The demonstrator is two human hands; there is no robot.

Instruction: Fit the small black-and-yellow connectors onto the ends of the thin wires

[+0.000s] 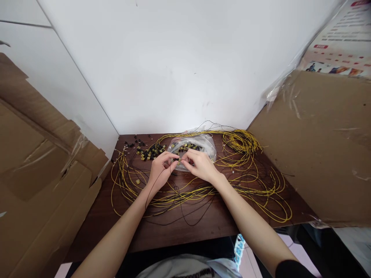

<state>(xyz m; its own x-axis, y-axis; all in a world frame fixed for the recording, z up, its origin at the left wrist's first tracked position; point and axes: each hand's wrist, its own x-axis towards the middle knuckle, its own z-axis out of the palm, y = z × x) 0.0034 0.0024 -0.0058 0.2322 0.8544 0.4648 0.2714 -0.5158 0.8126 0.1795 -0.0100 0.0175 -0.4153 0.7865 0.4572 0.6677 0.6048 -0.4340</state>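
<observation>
Head view: on the left, a torn brown cardboard sheet (pixel 43 162) is bounding the dark-brown wooden table (pixel 185 231); a white wall panel (pixel 188 69) is closing off the far side, and another brown cardboard panel (pixel 313 154) is bounding the right. Table wood is showing along the near edge, below the wires. Far left, small black pieces (pixel 130 144) are lying scattered beside a heap of black-and-gold connectors (pixel 149 154). The left hand (pixel 162 166) is pinching a small black part (pixel 175 159); the right hand (pixel 199 165) is holding thumb and fingertips close together beside it, gripping what, I cannot tell. Long yellow and black wires (pixel 191 192) are sprawling beneath both wrists, cluttering the middle. Far right, a coil of yellow wire (pixel 242 143) is lying. Beyond the hands, a clear plastic bag (pixel 207 142) is holding more black-and-gold pieces.
</observation>
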